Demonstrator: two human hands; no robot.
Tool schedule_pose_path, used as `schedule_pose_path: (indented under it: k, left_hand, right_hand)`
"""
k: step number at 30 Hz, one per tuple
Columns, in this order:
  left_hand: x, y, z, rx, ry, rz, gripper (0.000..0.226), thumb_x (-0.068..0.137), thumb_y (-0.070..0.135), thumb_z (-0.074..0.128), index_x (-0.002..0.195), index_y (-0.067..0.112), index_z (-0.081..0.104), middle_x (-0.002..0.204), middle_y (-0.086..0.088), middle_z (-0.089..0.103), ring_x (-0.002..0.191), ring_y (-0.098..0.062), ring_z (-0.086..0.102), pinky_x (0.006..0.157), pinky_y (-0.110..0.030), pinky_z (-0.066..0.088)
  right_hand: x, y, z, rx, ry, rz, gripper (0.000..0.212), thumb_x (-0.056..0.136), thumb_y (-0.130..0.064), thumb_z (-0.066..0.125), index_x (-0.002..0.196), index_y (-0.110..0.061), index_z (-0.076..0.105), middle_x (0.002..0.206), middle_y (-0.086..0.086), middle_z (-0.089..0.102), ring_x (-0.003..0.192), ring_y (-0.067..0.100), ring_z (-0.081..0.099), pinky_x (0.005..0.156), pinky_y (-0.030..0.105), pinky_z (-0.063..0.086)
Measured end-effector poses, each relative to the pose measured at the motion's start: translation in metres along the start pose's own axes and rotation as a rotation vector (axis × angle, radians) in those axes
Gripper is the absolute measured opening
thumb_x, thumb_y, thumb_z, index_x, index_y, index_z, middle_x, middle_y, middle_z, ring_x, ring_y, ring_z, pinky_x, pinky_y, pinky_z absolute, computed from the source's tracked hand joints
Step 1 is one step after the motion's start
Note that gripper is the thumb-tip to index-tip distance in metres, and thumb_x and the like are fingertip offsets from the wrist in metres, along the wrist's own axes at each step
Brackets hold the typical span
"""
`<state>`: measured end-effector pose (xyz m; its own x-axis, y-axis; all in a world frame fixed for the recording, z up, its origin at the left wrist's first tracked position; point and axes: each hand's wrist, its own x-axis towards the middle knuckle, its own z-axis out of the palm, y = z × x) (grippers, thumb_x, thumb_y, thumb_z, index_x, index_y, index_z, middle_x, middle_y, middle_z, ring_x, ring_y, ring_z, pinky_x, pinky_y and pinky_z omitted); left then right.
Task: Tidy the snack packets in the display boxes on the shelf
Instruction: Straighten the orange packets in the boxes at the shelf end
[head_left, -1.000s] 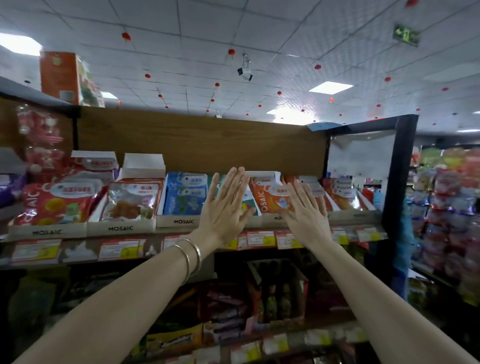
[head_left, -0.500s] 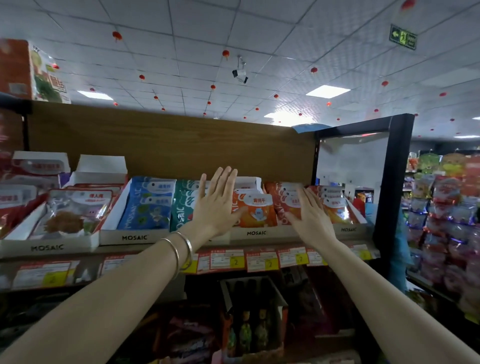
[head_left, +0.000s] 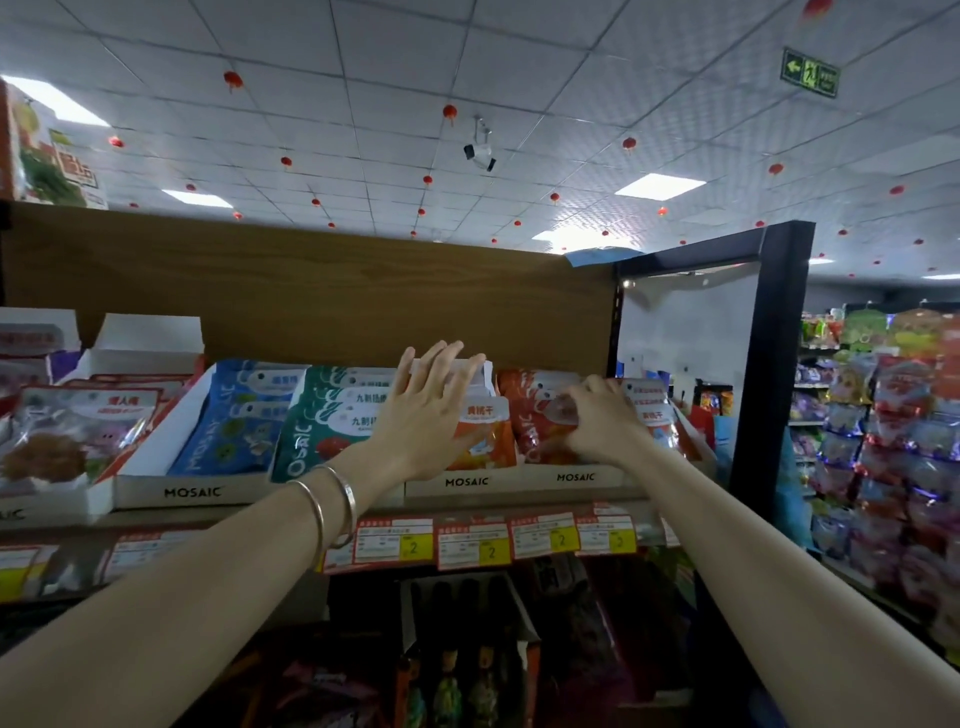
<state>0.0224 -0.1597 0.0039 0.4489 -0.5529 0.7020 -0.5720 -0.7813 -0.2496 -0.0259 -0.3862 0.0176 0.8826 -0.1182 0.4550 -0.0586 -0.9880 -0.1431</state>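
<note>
A row of white MOSAIC display boxes (head_left: 467, 483) stands on the shelf, filled with upright snack packets. My left hand (head_left: 426, 410), fingers spread, rests flat against an orange packet (head_left: 485, 431) and the white flap behind it. My right hand (head_left: 597, 421) is curled over the red packets (head_left: 537, 415) in the box to the right, fingers closed on the top of one. Green packets (head_left: 332, 415) and blue packets (head_left: 239, 415) fill the boxes to the left.
A wooden back panel (head_left: 311, 296) rises behind the boxes. Price tags (head_left: 478, 540) line the shelf edge. A black frame (head_left: 769, 364) ends the shelf on the right, with another snack rack (head_left: 893, 441) beyond. Bottles in a carton (head_left: 467, 665) stand on the lower shelf.
Both hands moved forward onto the packets. The left hand now presses the orange packet, and the right hand's fingers have curled shut on a red packet. The view shifted closer.
</note>
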Motion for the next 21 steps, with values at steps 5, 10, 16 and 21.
schedule_pose_path:
  k: [5, 10, 16, 21]
  left_hand:
    - [0.004, 0.01, 0.001, -0.034, -0.024, -0.028, 0.075, 0.088, 0.065, 0.029, 0.145, 0.02, 0.012, 0.155, -0.012, 0.01, 0.144, -0.028, 0.002, 0.116, -0.048, -0.004]
    - [0.017, 0.034, 0.002, -0.115, 0.041, -0.001, 0.06, 0.09, 0.053, 0.041, 0.139, 0.021, 0.031, 0.146, -0.008, 0.033, 0.138, -0.027, 0.023, 0.115, -0.049, 0.009]
    - [0.051, 0.079, 0.001, -0.202, 0.056, 0.028, 0.048, 0.09, 0.04, 0.052, 0.133, 0.023, 0.043, 0.137, 0.001, 0.047, 0.129, -0.021, 0.036, 0.108, -0.037, 0.02]
    - [0.082, 0.117, 0.013, -0.222, -0.05, 0.056, 0.045, 0.088, 0.042, 0.053, 0.129, 0.023, 0.048, 0.138, 0.002, 0.048, 0.13, -0.019, 0.036, 0.111, -0.039, 0.019]
  right_hand:
    - [-0.01, 0.01, -0.007, 0.204, 0.199, -0.064, 0.025, 0.083, -0.031, 0.064, 0.102, -0.015, 0.063, 0.11, 0.005, 0.053, 0.107, 0.023, 0.049, 0.091, 0.044, 0.045]
    - [-0.022, 0.021, -0.034, 0.33, 0.416, -0.159, 0.015, 0.09, -0.021, 0.056, 0.099, -0.011, 0.063, 0.101, 0.003, 0.065, 0.092, 0.019, 0.059, 0.079, 0.036, 0.05]
    - [-0.03, 0.06, -0.08, 0.209, 0.598, -0.234, 0.009, 0.089, -0.02, 0.057, 0.09, -0.012, 0.061, 0.091, 0.004, 0.068, 0.081, 0.022, 0.062, 0.075, 0.043, 0.051]
    - [-0.048, 0.093, -0.098, 0.074, 0.625, -0.231, 0.008, 0.084, -0.016, 0.063, 0.083, -0.008, 0.061, 0.084, 0.006, 0.068, 0.075, 0.025, 0.061, 0.079, 0.045, 0.048]
